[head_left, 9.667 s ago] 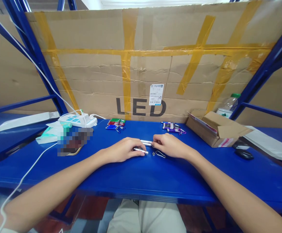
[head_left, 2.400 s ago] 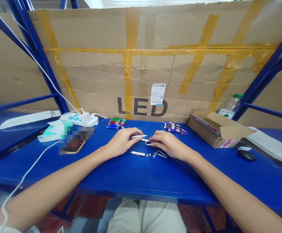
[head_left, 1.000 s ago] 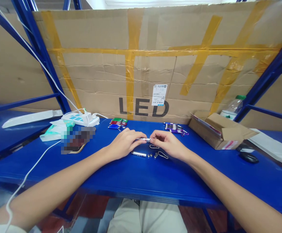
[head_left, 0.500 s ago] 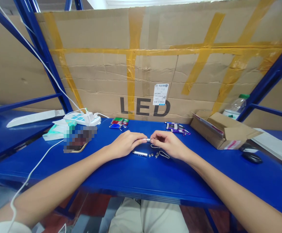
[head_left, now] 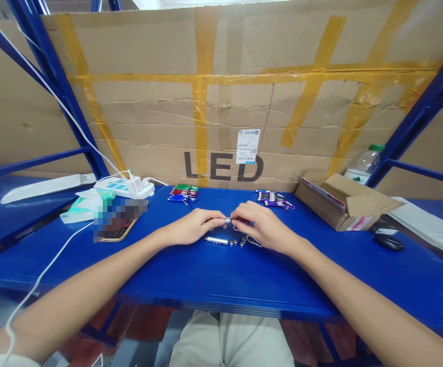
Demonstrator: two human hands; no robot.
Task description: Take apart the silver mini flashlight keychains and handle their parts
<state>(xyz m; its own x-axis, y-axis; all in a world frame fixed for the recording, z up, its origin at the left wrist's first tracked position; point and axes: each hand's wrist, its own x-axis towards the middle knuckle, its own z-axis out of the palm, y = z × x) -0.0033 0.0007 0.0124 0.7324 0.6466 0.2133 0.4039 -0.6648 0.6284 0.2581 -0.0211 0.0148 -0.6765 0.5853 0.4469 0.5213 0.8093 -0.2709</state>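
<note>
My left hand [head_left: 194, 226] pinches one end of a small silver flashlight [head_left: 228, 220]. At its other end my right hand [head_left: 261, 224] closes finger and thumb on it. A wire clip loop hangs beneath the right fingers, partly hidden. Just below on the table lies a second silver flashlight tube [head_left: 217, 240]. To its right are several button cells [head_left: 236, 243] and a silver carabiner clip [head_left: 254, 241], partly covered by my right hand.
Green, red and blue flashlights [head_left: 183, 193] lie behind my left hand, black and purple ones [head_left: 273, 198] behind my right. A phone [head_left: 120, 227] and power strip [head_left: 124, 187] sit left. An open carton [head_left: 336, 204], mouse [head_left: 388, 242] and bottle [head_left: 364, 165] stand right.
My right fingers have shifted and now cover more of the flashlight's right end and the carabiner below. The whole view has moved slightly.
</note>
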